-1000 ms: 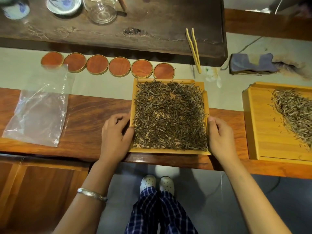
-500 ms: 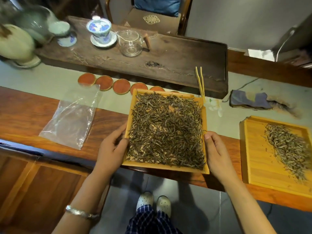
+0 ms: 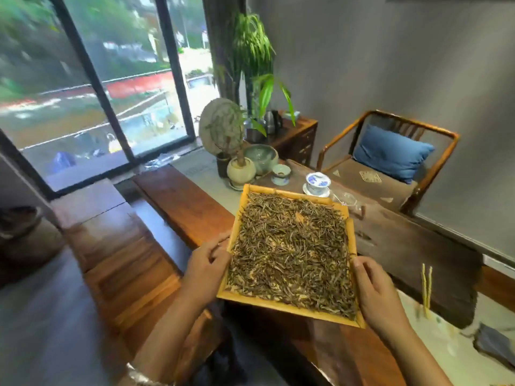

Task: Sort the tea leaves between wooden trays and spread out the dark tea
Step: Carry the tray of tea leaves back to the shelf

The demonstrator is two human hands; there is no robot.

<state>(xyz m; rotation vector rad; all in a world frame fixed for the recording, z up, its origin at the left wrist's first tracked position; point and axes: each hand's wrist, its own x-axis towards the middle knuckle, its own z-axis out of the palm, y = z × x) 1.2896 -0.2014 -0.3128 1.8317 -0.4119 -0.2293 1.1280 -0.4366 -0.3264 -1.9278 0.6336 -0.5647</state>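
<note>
My left hand and right hand grip the sides of the tray, which is full of tea.

Square light-wood tray — raised off table, tilted; dark tea leaves spread thinly, covering its floor.

The tray hid the fingers beneath it. The window view was blurred. The cloth lay cut off.
</note>
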